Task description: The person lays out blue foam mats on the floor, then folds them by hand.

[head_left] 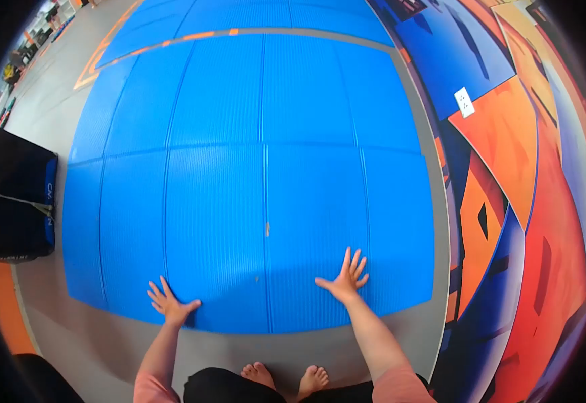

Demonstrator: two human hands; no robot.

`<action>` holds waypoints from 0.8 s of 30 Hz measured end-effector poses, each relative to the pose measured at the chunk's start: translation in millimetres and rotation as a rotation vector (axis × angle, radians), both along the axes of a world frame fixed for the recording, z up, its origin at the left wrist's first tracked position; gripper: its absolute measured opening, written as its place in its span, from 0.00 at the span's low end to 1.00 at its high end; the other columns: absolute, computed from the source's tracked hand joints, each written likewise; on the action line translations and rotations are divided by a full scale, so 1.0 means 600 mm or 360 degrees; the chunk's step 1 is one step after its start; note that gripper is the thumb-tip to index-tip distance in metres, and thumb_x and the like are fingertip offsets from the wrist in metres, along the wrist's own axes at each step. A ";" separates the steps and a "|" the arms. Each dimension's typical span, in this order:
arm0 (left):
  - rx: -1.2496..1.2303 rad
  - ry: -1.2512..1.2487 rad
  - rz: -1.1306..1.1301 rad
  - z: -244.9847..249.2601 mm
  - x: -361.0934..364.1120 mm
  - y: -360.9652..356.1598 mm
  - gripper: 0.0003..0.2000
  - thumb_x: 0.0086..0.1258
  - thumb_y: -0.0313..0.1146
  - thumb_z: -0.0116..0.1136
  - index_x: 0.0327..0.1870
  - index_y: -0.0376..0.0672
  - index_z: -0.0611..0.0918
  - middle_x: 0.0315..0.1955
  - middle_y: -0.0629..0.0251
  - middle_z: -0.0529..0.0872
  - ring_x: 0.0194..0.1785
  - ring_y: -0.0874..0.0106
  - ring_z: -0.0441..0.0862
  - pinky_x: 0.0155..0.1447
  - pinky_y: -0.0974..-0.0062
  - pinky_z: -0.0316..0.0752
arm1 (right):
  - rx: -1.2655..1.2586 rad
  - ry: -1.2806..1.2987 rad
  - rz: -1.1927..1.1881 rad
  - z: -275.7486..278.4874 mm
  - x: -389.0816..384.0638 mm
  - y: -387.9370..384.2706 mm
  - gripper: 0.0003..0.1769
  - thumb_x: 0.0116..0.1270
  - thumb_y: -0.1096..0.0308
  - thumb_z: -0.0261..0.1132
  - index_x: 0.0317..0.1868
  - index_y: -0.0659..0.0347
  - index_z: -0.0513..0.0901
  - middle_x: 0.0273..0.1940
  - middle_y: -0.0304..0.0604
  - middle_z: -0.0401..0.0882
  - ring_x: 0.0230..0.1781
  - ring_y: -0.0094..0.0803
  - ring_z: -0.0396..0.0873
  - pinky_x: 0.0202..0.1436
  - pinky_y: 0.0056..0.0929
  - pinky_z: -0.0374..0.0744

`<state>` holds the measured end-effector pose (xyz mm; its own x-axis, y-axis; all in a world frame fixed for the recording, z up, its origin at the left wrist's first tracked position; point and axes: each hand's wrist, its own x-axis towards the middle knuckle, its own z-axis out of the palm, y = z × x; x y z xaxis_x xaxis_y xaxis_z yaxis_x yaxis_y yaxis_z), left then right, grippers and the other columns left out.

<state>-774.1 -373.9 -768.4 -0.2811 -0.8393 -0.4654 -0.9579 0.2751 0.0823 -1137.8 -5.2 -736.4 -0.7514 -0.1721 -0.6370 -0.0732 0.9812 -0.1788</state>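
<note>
Gym hall: blue floor mats point(253, 174), painted wall point(521, 168).

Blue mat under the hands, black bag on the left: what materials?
Blue mat: likely foam, matte, with fine ribbing and seams between panels. Black bag: probably synthetic fabric with a dull finish, a pale strap and printed lettering. The weave is too small to confirm.

My left sleeve point(152, 389): short, salmon pink, plain. My right sleeve point(400, 388): same pink, same cut. Forearms bare from sleeve hems down to my left hand point(170, 303) and right hand point(345, 279). Fingers bare too. Black garment point(222, 386) over my lap, plain, unmarked. My feet point(286, 377) bare, toes showing.
</note>
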 end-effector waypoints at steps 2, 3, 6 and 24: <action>-0.0020 0.0144 -0.0004 -0.012 -0.026 -0.014 0.79 0.32 0.68 0.82 0.85 0.57 0.38 0.83 0.46 0.28 0.84 0.40 0.26 0.79 0.31 0.31 | -0.0039 0.0065 0.0006 -0.006 -0.034 -0.015 0.86 0.42 0.27 0.80 0.83 0.41 0.23 0.84 0.52 0.13 0.84 0.54 0.11 0.76 0.78 0.28; -0.0018 0.0132 -0.0016 -0.010 -0.045 -0.027 0.79 0.32 0.68 0.82 0.85 0.57 0.38 0.83 0.46 0.28 0.84 0.40 0.26 0.79 0.31 0.31 | -0.0037 0.0052 -0.0006 -0.008 -0.049 -0.026 0.86 0.42 0.27 0.80 0.83 0.41 0.23 0.84 0.52 0.13 0.84 0.54 0.11 0.76 0.78 0.28; -0.0002 0.0084 0.0024 -0.018 -0.059 -0.025 0.78 0.34 0.68 0.82 0.85 0.58 0.37 0.83 0.47 0.27 0.84 0.40 0.25 0.79 0.30 0.31 | 0.0063 0.0057 0.0047 -0.012 -0.068 -0.037 0.86 0.44 0.26 0.79 0.83 0.40 0.21 0.84 0.52 0.13 0.83 0.53 0.11 0.75 0.78 0.28; 0.0014 0.0078 -0.0030 -0.011 -0.046 -0.045 0.76 0.37 0.69 0.80 0.85 0.60 0.37 0.84 0.50 0.27 0.84 0.41 0.24 0.80 0.32 0.30 | 0.0112 -0.0040 0.0092 -0.007 -0.081 -0.061 0.87 0.44 0.23 0.77 0.82 0.40 0.18 0.83 0.52 0.09 0.82 0.54 0.08 0.75 0.80 0.27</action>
<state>-801.5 -401.2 -775.0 -0.3193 -0.8296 -0.4581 -0.9473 0.2920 0.1317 -1186.3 -41.5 -740.7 -0.7251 -0.1691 -0.6676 -0.1267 0.9856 -0.1121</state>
